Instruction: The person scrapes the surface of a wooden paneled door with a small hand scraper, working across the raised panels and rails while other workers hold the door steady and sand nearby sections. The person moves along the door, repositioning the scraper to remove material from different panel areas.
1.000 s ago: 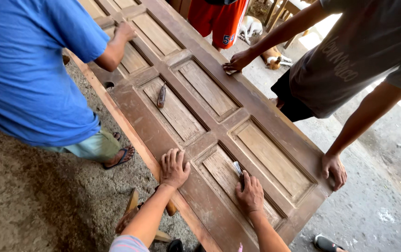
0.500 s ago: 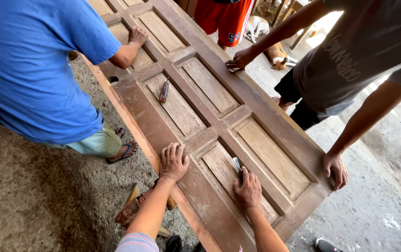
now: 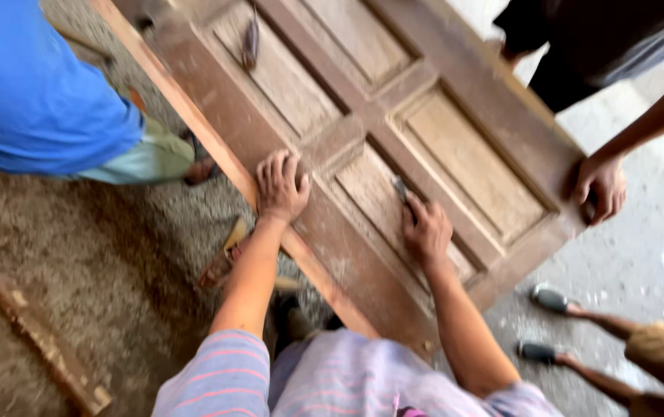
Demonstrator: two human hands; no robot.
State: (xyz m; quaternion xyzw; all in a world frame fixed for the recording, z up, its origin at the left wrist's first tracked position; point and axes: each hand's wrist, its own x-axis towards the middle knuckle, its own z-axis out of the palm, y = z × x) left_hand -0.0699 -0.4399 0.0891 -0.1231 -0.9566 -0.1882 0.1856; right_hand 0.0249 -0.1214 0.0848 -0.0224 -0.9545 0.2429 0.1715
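A brown panelled wooden door [image 3: 324, 139] lies flat and slanted in front of me. My left hand [image 3: 280, 185] rests palm down on its left stile, fingers spread. On a lower panel, my right hand [image 3: 426, 229] is closed around a small metal scraper [image 3: 401, 189] whose blade touches the wood. A second small tool [image 3: 251, 42] lies on a panel farther up.
A person in a blue shirt [image 3: 30, 100] stands at the door's left side. Another person's hand [image 3: 601, 185] grips the door's right corner. Someone's feet in dark sandals [image 3: 552, 300] are at the lower right. A wooden frame piece [image 3: 46, 347] lies on the dusty ground at left.
The view has tilted down and moved closer, blurring the picture. My hands stay in the same places on the door. The far end of the door and the workers' upper bodies left the frame.
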